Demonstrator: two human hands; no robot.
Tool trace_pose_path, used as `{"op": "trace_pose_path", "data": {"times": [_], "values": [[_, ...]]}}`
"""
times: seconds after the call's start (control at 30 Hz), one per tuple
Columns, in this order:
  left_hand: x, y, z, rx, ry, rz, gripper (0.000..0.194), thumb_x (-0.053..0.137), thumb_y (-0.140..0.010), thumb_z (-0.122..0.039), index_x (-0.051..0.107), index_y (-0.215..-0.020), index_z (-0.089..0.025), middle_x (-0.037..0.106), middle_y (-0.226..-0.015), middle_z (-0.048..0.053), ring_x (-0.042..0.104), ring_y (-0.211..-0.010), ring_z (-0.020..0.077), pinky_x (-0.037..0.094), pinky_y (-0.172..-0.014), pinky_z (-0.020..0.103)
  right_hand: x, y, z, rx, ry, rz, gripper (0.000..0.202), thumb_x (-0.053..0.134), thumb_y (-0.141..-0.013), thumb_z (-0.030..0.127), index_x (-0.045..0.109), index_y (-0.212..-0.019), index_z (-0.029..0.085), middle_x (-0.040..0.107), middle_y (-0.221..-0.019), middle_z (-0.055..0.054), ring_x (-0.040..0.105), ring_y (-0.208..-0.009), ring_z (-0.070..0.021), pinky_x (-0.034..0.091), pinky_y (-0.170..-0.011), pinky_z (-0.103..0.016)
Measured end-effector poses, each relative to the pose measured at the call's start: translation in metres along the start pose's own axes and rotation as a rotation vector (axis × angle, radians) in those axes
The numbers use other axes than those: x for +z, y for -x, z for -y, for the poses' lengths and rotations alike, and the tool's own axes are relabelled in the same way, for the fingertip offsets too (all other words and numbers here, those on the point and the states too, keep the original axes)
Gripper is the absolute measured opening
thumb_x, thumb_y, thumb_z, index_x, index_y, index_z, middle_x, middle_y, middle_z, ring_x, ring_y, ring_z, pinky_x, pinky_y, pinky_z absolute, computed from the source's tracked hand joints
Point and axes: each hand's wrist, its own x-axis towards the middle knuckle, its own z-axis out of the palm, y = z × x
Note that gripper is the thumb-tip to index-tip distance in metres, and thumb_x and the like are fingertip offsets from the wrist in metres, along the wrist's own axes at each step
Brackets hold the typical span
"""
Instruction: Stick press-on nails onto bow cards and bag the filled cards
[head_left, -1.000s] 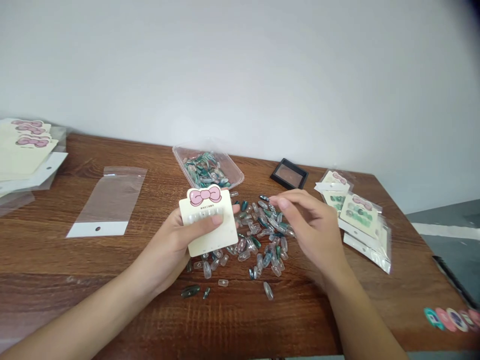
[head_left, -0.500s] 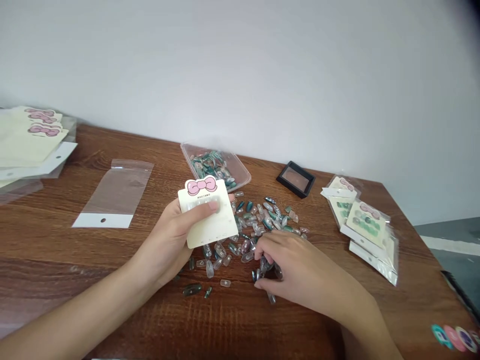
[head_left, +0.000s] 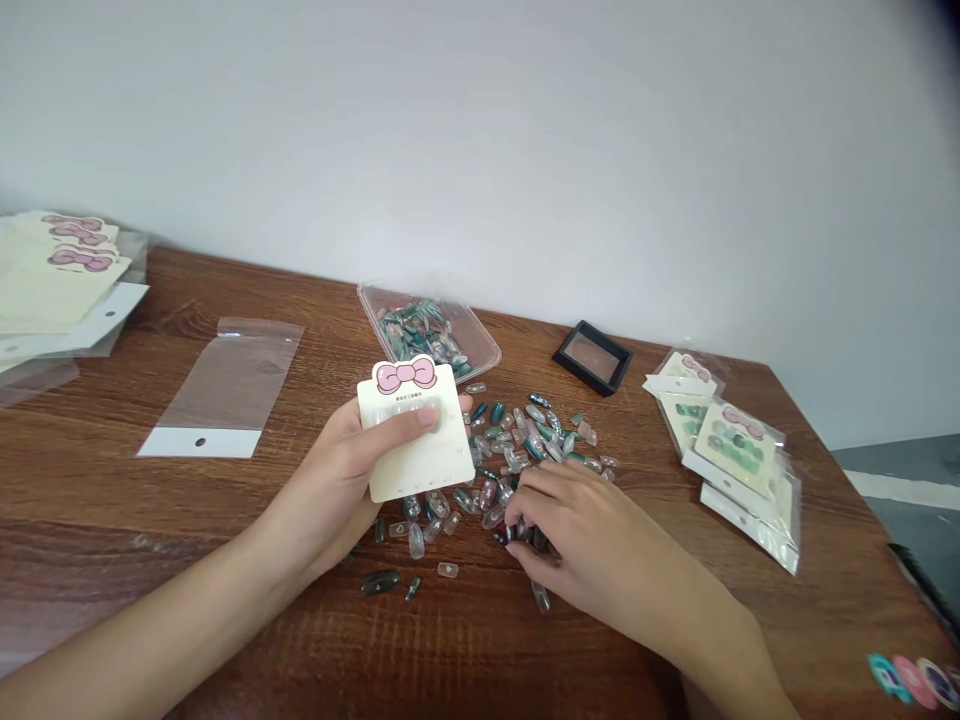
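My left hand (head_left: pixel 367 450) grips a cream backing card (head_left: pixel 420 465) with a pink bow (head_left: pixel 406 374) at its top. The thumb lies across the card's front, over a row of pale, clear press-on nails, partly hidden by it. My right hand (head_left: pixel 570 520) is low over the heap of loose press-on nails (head_left: pixel 517 425). Its thumb and forefinger close around a small dark glossy nail (head_left: pixel 509 535); more nails lie under the palm, partly hidden. Several single nails, among them a dark long one (head_left: pixel 381 582), are strewn below the card.
Behind the heap stands a clear plastic tub (head_left: pixel 480 345) of nails. A black frame-like box (head_left: pixel 592 357) is near the wall. At right lie packed nail cards (head_left: pixel 739 450); at left, an empty clear bag (head_left: pixel 232 380) and a stack of bow cards (head_left: pixel 52 290).
My right hand has shifted slightly left and up among the nails, its thumb and forefinger now nearer each other. My left hand holds the card almost unchanged.
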Motion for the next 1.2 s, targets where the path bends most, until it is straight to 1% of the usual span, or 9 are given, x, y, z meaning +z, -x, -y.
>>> {"op": "trace_pose_path", "data": {"times": [0.2, 0.37, 0.47, 0.63, 0.8, 0.9, 1.0, 1.1, 1.2], "values": [[0.001, 0.000, -0.002, 0.001, 0.003, 0.015, 0.032, 0.075, -0.082, -0.024, 0.073, -0.114, -0.022, 0.077, -0.115, 0.004, 0.074, -0.096, 0.0211, 0.061, -0.075, 0.023, 0.000, -0.003, -0.001, -0.025, 0.049, -0.038, 0.008, 0.067, -0.084, 0.014, 0.063, -0.085, 0.021, 0.064, -0.086, -0.001, 0.061, -0.083, -0.0204, 0.048, -0.079, -0.037], [0.002, 0.000, -0.003, 0.005, 0.006, 0.011, 0.028, 0.075, -0.082, -0.023, 0.074, -0.110, -0.021, 0.077, -0.113, 0.005, 0.074, -0.095, 0.0213, 0.061, -0.075, 0.023, -0.001, -0.003, -0.001, -0.035, 0.039, -0.009, 0.008, 0.064, -0.087, 0.015, 0.063, -0.083, 0.022, 0.062, -0.084, 0.000, 0.060, -0.084, -0.0197, 0.046, -0.079, -0.036], [0.002, 0.000, -0.004, 0.003, 0.005, 0.008, 0.026, 0.076, -0.082, -0.023, 0.075, -0.108, -0.021, 0.078, -0.111, 0.004, 0.074, -0.093, 0.0208, 0.061, -0.073, 0.022, -0.002, -0.004, -0.001, -0.033, 0.049, 0.001, 0.008, 0.065, -0.088, 0.016, 0.064, -0.082, 0.021, 0.062, -0.084, 0.000, 0.060, -0.083, -0.0194, 0.046, -0.079, -0.036], [0.002, -0.001, -0.002, 0.008, 0.012, 0.007, 0.026, 0.076, -0.081, -0.024, 0.075, -0.107, -0.021, 0.078, -0.112, 0.004, 0.074, -0.092, 0.0203, 0.061, -0.072, 0.022, -0.001, -0.007, -0.002, -0.052, 0.074, -0.037, 0.007, 0.069, -0.086, 0.017, 0.066, -0.081, 0.021, 0.063, -0.082, 0.000, 0.060, -0.080, -0.0192, 0.045, -0.077, -0.036], [0.001, 0.000, -0.001, 0.020, -0.014, 0.014, 0.027, 0.076, -0.081, -0.026, 0.075, -0.108, -0.020, 0.078, -0.110, 0.005, 0.074, -0.090, 0.0205, 0.061, -0.073, 0.024, -0.006, -0.006, -0.004, -0.077, -0.040, -0.094, 0.005, 0.065, -0.091, 0.018, 0.068, -0.088, 0.021, 0.064, -0.081, 0.001, 0.059, -0.077, -0.0177, 0.044, -0.076, -0.035], [0.001, 0.002, 0.004, 0.033, -0.053, 0.007, 0.032, 0.078, -0.079, -0.028, 0.074, -0.109, -0.018, 0.078, -0.107, 0.008, 0.074, -0.089, 0.0220, 0.060, -0.075, 0.026, -0.012, -0.005, -0.006, -0.084, -0.118, -0.194, 0.006, 0.062, -0.094, 0.022, 0.068, -0.092, 0.021, 0.065, -0.083, 0.000, 0.058, -0.077, -0.0168, 0.044, -0.075, -0.034], [0.002, 0.003, 0.013, 0.030, -0.104, 0.000, 0.033, 0.078, -0.079, -0.031, 0.073, -0.109, -0.018, 0.078, -0.107, 0.009, 0.074, -0.091, 0.0240, 0.060, -0.077, 0.030, -0.014, -0.005, -0.005, -0.101, -0.096, -0.407, 0.005, 0.065, -0.092, 0.020, 0.068, -0.097, 0.018, 0.067, -0.087, -0.002, 0.058, -0.078, -0.0163, 0.045, -0.074, -0.034], [0.002, 0.004, 0.023, 0.006, -0.156, 0.042, 0.033, 0.076, -0.082, -0.032, 0.072, -0.111, -0.019, 0.077, -0.108, 0.008, 0.073, -0.095, 0.0259, 0.059, -0.082, 0.035, -0.011, -0.009, -0.003, -0.141, -0.045, -0.596, 0.013, 0.069, -0.088, 0.012, 0.067, -0.100, 0.015, 0.068, -0.089, -0.004, 0.059, -0.078, -0.0156, 0.046, -0.073, -0.033], [0.002, 0.006, 0.030, 0.008, -0.193, 0.098, 0.035, 0.073, -0.084, -0.032, 0.070, -0.117, -0.022, 0.076, -0.113, 0.007, 0.071, -0.097, 0.0256, 0.056, -0.087, 0.038, -0.004, -0.012, 0.002, -0.161, -0.013, -0.674, 0.015, 0.070, -0.086, 0.009, 0.067, -0.099, 0.014, 0.069, -0.087, -0.004, 0.060, -0.075, -0.0147, 0.046, -0.071, -0.032]]}}
